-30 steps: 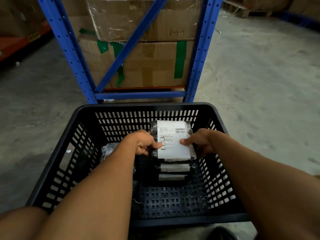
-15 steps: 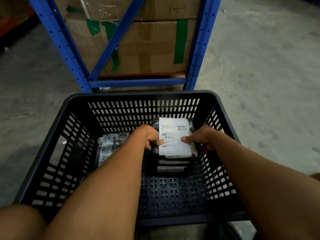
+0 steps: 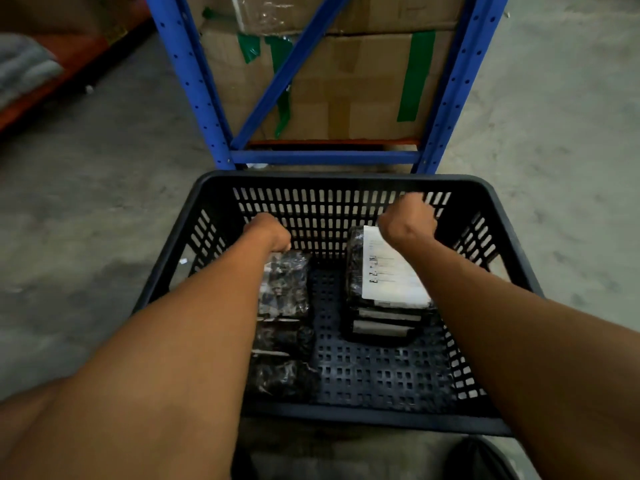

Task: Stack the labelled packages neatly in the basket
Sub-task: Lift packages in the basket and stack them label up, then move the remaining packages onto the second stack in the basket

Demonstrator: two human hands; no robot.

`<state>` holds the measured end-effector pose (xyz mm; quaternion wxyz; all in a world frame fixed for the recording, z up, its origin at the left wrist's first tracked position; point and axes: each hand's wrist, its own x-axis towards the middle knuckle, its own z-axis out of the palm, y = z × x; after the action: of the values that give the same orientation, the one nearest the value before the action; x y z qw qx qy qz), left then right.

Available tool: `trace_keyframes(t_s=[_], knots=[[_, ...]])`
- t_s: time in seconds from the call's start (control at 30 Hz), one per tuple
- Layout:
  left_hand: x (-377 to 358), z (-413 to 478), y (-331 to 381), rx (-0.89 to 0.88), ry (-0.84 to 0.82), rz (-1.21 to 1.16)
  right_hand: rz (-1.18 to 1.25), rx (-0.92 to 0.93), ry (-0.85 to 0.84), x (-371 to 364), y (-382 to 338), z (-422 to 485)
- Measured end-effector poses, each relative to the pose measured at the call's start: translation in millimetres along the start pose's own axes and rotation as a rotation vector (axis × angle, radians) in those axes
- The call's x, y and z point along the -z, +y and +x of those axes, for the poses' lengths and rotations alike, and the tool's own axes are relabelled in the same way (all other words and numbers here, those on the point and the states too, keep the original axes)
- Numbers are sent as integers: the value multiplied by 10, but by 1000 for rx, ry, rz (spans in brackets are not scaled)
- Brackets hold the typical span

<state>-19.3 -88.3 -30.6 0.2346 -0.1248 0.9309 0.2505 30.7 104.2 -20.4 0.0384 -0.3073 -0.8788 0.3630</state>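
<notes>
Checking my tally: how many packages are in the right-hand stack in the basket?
3 show in the right-hand stack: the top package with the white label, and two edges below it at the near side. More may be hidden beneath.

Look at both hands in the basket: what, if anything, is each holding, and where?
Left hand reaches the far end of the left packages; right hand hovers over the labelled stack. Whether either holds anything cannot be told.

Baskets: one black basket (image 3: 346, 180)
Hands: two, left hand (image 3: 268, 233) and right hand (image 3: 408, 220)
Package stacks: two, right stack (image 3: 384, 306) and left stack (image 3: 284, 323)
Packages in right stack: three edges show
Packages in left stack: about three, blurred
Cardboard boxes (image 3: 346, 84): two, behind one blue rack (image 3: 450, 84)
</notes>
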Motion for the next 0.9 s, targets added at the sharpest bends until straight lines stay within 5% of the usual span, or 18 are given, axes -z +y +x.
trace_keyframes(t_s=[0.33, 0.9], knots=[[-40, 262, -670, 119, -20, 12, -88, -95, -470, -1300, -287, -432], [-530, 668, -658, 358, -104, 3, -103, -319, -556, -1902, -70, -214]])
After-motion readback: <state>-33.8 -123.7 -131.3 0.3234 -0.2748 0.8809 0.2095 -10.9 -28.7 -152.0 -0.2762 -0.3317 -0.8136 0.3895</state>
